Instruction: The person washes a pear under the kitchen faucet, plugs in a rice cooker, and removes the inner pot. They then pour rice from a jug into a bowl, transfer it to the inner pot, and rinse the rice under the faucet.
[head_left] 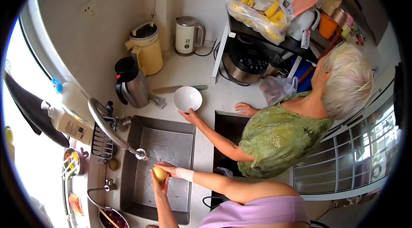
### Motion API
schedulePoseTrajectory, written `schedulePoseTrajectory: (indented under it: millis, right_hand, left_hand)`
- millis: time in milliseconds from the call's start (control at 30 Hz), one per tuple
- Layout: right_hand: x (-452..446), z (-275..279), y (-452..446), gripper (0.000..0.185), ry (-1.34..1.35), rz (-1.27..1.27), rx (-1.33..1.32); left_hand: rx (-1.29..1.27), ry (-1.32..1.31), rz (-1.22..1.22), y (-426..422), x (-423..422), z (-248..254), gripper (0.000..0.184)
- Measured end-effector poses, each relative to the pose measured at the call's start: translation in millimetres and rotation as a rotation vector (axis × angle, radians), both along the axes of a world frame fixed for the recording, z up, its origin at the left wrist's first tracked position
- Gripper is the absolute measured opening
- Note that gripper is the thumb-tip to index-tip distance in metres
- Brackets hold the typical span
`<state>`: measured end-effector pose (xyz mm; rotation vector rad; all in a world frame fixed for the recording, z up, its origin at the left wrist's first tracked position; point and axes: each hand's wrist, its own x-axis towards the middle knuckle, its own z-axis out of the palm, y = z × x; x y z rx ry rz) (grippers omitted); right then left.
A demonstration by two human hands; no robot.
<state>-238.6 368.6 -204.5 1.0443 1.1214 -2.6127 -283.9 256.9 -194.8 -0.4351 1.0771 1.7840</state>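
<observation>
Over the metal sink [133,185], both of my hands hold a smooth, rounded yellow fruit or vegetable [160,173] that looks like a potato. My left hand [159,186] grips it from below and the near side. My right hand [167,169], with a pale band at the wrist, closes on its upper side. The faucet's spout [141,154] ends just above and left of my hands. Water wets the sink floor. Beyond the sink, another person's hand [192,117] holds a white bowl [188,99] over the counter; their other hand [246,109] rests at the counter's edge.
A knife [167,90] lies behind the bowl. A steel thermos jug [132,83], a yellow appliance [148,50] and a kettle [186,35] stand along the wall. Bananas [272,11] lie bagged on a shelf. A pot of dark red fruit [113,219] sits at lower left. The other person stands close on my right.
</observation>
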Motion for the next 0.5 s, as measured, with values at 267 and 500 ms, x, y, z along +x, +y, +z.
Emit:
schedulePoseTrajectory:
  millis: [267, 500]
  right_hand:
    - [17.3, -14.7, -20.8, 0.050, -0.051, -0.026, 0.034]
    - [12.2, 11.9, -28.9, 0.051, -0.258, -0.025, -0.111]
  left_hand:
    - [-0.830, 0.585, -0.571, -7.1, 13.1, 48.1, 0.072]
    - [-0.496, 1.315, -0.695, -19.4, 1.5, 15.4, 0.051]
